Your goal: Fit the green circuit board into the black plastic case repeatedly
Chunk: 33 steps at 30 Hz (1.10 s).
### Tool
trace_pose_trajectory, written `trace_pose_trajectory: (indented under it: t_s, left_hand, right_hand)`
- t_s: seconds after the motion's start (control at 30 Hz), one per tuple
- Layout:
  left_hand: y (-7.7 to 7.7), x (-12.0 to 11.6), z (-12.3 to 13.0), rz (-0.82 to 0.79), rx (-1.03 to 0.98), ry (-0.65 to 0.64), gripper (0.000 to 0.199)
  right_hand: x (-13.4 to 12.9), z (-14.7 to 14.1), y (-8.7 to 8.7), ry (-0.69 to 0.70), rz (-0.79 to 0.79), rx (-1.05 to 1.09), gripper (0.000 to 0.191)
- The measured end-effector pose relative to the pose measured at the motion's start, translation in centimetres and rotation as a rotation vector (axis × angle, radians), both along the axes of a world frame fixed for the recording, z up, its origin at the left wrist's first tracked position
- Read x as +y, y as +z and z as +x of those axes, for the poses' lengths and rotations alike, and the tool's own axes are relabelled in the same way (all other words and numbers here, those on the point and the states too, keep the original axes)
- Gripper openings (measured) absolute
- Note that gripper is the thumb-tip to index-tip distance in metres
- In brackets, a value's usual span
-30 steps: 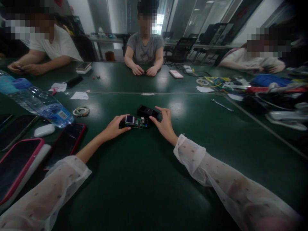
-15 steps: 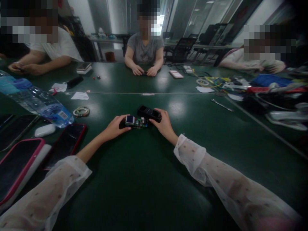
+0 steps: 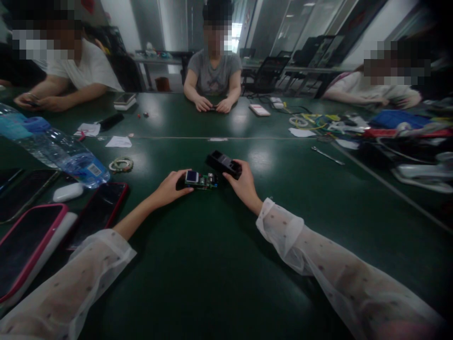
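Note:
Just left of the middle, my left hand (image 3: 176, 184) pinches the left end of a green circuit board (image 3: 205, 181) that carries a small square screen (image 3: 192, 176). The board lies flat, screen side up, low over the table or on it. A black plastic housing cover (image 3: 222, 162) with cut-out openings is gripped at its right end by my right hand (image 3: 241, 178), thumb in front. The cover is tilted, behind and to the right of the board, with a small gap between them. Part of the board's left end is hidden by my fingers.
Left of my arm stand phones (image 3: 97, 215), a white earbud case (image 3: 68, 192) and a water bottle (image 3: 67, 153) lying slanted. A beaded bracelet (image 3: 121, 164) rests beyond. A wrench (image 3: 327, 155) and tangled cables (image 3: 314, 120) are at the right. Several people sit around the green table (image 3: 198, 264).
My right hand has moved the black cover slightly right and away from the circuit board, turning it a little. My left hand holds the board nearly still.

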<state>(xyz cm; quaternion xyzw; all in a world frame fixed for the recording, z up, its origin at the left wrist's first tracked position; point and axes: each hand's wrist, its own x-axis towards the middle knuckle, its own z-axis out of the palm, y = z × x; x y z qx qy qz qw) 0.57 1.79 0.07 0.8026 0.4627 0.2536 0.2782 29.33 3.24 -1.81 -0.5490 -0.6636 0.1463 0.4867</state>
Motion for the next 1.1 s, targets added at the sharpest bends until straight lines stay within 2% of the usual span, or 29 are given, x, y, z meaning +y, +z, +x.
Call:
trace_pose_trajectory:
  t_s: [0.1,0.23,0.53,0.73,0.93,1.1]
  left_hand:
    - [0.0,0.0,0.0,0.009,0.000,-0.002,0.065]
    - [0.0,0.0,0.1,0.024,-0.004,-0.007,0.064]
    - [-0.2,0.1,0.1,0.042,-0.002,0.006,0.062]
    - [-0.2,0.1,0.1,0.042,-0.011,-0.009,0.060]
    - [-0.5,0.3,0.0,0.035,-0.019,0.014,0.064]
    - [-0.4,0.2,0.2,0.057,-0.038,0.009,0.076]
  right_hand:
    - [-0.4,-0.3,0.6,0.021,0.020,0.074,0.053]
    - [-1.2,-1.0,1.6,0.124,0.031,0.102,0.051]
    - [-3.2,-1.6,3.4,0.315,0.115,-0.060,0.050]
    - [-3.3,-1.7,3.5,0.424,0.109,-0.164,0.053]
    - [-3.1,-1.7,3.4,0.442,0.096,-0.221,0.056]
    - [-2.9,-1.7,3.3,0.482,0.072,-0.255,0.055]
